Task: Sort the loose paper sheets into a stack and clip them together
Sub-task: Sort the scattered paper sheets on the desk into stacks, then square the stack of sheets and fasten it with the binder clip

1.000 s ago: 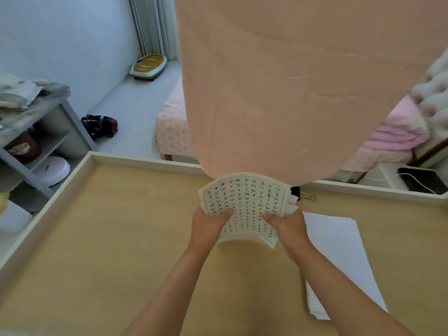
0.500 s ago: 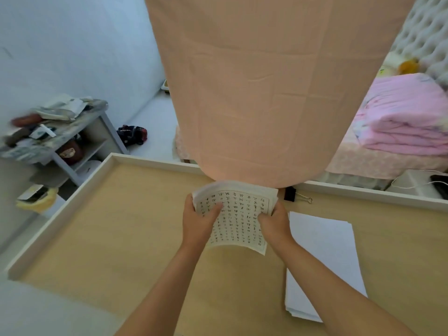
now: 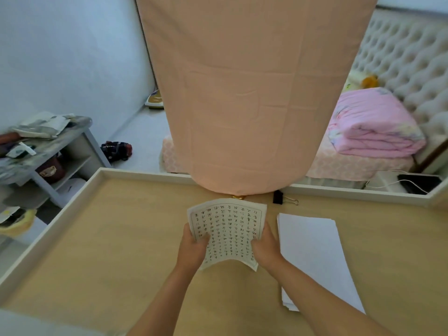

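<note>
A bundle of printed sheets (image 3: 229, 229) covered in rows of characters is held above the wooden table (image 3: 109, 238). My left hand (image 3: 192, 247) grips its left edge and my right hand (image 3: 265, 248) grips its right edge, thumbs on top. The sheets bow upward between the hands. To the right lies a stack of blank white paper (image 3: 312, 253) flat on the table. A black binder clip (image 3: 282, 198) rests near the far rim, beyond the white stack.
A peach cloth (image 3: 242, 93) hangs down over the table's far edge, just beyond the held sheets. The table has a raised white rim (image 3: 60, 219). A cluttered grey shelf (image 3: 43, 151) stands left; a bed with a pink quilt (image 3: 371, 132) lies behind.
The printed sheets have been drawn a little nearer and my hands have slid lower along their edges. The camera has tilted upward, showing more of the room.
</note>
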Demonstrator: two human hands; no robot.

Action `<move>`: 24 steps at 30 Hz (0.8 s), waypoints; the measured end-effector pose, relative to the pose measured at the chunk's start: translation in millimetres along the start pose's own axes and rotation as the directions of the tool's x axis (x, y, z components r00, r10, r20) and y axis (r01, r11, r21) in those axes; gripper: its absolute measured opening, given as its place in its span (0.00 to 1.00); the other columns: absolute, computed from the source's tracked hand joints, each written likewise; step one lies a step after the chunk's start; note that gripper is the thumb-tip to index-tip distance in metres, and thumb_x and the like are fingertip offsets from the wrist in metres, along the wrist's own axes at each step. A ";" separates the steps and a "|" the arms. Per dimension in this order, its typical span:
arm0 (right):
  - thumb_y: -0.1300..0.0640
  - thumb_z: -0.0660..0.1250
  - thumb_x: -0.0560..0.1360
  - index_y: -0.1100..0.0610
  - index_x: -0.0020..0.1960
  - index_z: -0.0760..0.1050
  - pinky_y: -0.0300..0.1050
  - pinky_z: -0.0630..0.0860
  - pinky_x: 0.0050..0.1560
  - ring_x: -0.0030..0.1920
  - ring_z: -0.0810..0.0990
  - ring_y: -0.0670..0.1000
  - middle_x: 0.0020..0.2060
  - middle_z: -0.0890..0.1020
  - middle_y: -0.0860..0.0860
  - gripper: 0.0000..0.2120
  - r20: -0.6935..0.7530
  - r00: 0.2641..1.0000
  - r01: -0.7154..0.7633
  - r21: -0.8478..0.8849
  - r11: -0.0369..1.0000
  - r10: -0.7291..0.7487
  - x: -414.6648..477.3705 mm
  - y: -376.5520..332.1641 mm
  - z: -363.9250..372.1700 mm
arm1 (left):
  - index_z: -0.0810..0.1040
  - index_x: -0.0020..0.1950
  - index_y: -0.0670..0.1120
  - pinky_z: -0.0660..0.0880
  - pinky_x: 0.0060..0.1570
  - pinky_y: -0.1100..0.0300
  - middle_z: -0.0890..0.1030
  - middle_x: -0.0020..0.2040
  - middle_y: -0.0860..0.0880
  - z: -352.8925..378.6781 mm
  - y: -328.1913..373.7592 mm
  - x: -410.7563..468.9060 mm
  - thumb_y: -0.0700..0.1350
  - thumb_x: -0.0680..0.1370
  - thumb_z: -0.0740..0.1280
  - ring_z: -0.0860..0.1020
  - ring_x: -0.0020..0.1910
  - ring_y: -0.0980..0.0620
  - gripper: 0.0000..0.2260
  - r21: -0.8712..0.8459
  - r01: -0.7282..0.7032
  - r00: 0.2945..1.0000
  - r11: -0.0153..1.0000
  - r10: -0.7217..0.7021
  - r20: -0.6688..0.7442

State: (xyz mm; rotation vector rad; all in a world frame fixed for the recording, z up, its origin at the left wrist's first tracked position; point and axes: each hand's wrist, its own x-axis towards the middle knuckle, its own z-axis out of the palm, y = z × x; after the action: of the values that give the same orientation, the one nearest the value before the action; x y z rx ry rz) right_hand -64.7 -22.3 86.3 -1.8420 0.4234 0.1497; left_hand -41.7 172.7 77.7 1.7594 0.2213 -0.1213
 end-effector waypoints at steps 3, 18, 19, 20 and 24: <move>0.67 0.51 0.81 0.51 0.71 0.63 0.30 0.71 0.45 0.57 0.75 0.46 0.59 0.74 0.44 0.21 -0.025 1.000 0.005 -0.064 0.998 -0.006 -5.9 6.4 8.9 | 0.69 0.67 0.51 0.75 0.49 0.59 0.78 0.60 0.52 -5.9 -13.9 4.3 0.40 0.82 0.60 0.78 0.60 0.49 0.14 0.033 0.060 0.991 0.998 -0.063 0.121; 0.69 0.55 0.78 0.51 0.67 0.68 0.46 0.79 0.39 0.45 0.79 0.48 0.52 0.78 0.47 0.22 -0.401 0.841 -0.332 0.148 0.931 0.364 -0.5 55.0 -120.0 | 0.72 0.57 0.52 0.81 0.37 0.55 0.83 0.50 0.49 111.9 37.1 24.0 0.41 0.81 0.57 0.83 0.46 0.50 0.09 0.325 0.155 0.766 0.933 -0.321 0.557; 0.70 0.55 0.78 0.51 0.68 0.68 0.47 0.79 0.38 0.44 0.79 0.49 0.52 0.78 0.48 0.23 -0.420 0.824 -0.344 0.163 0.925 0.380 0.5 64.1 -131.8 | 0.73 0.60 0.50 0.81 0.38 0.55 0.83 0.51 0.48 126.7 35.8 24.1 0.41 0.81 0.58 0.83 0.47 0.50 0.10 0.346 0.163 0.750 0.924 -0.344 0.565; 0.71 0.56 0.78 0.52 0.68 0.68 0.46 0.78 0.36 0.43 0.80 0.50 0.53 0.78 0.49 0.24 -0.444 0.805 -0.350 0.178 0.920 0.393 2.3 72.0 -143.2 | 0.72 0.62 0.48 0.81 0.38 0.55 0.83 0.52 0.48 141.6 32.1 25.2 0.40 0.81 0.59 0.83 0.47 0.50 0.11 0.355 0.169 0.749 0.920 -0.354 0.560; 0.70 0.59 0.78 0.54 0.73 0.65 0.40 0.73 0.31 0.40 0.80 0.49 0.62 0.78 0.51 0.26 -0.448 0.810 -0.347 0.152 0.926 0.377 18.7 105.8 -184.4 | 0.69 0.68 0.44 0.80 0.54 0.46 0.79 0.59 0.45 197.4 16.9 30.3 0.37 0.79 0.62 0.81 0.53 0.47 0.16 0.355 0.213 0.787 0.910 -0.375 0.490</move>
State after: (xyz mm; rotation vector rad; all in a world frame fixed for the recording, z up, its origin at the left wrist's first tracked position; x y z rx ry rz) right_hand -106.0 -227.1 42.9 -1.7068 1.1155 -0.0593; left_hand -0.5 -21.2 48.4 1.8798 0.0561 -0.9240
